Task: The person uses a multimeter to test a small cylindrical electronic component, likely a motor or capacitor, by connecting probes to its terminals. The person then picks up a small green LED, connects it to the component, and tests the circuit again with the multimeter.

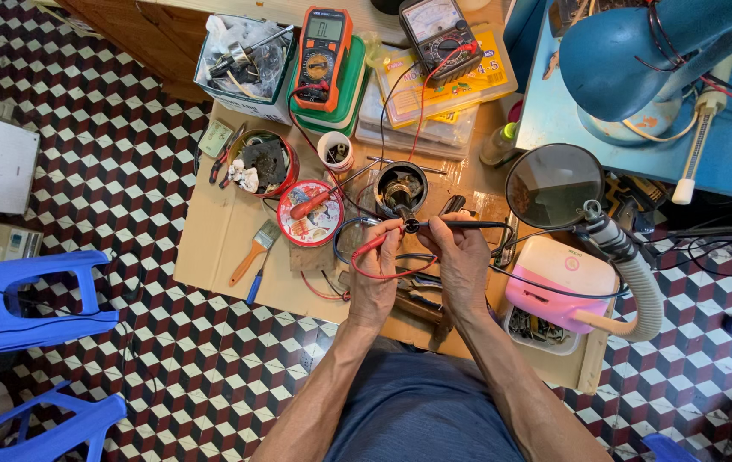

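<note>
The left hand point(374, 278) pinches a red probe point(368, 246) and the right hand point(460, 257) a black probe point(469, 225); their tips meet at a small part point(411, 226), largely hidden by fingers. This part sits mid-worktop point(212, 231), beside a round motor point(401, 190). Clutter crowds the far edge, and bare worktop lies left.

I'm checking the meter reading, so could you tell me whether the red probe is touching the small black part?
Touching: in the head view the red probe tip meets the small black part, held between the left hand and right hand.

My low bench was covered with a sheet of cardboard point(212, 231), standing on the checkered tile floor point(126, 154). On it lay a paintbrush point(255, 250), a round red tin point(310, 214), a small white cup point(335, 151) and a pink box point(554, 278).
</note>
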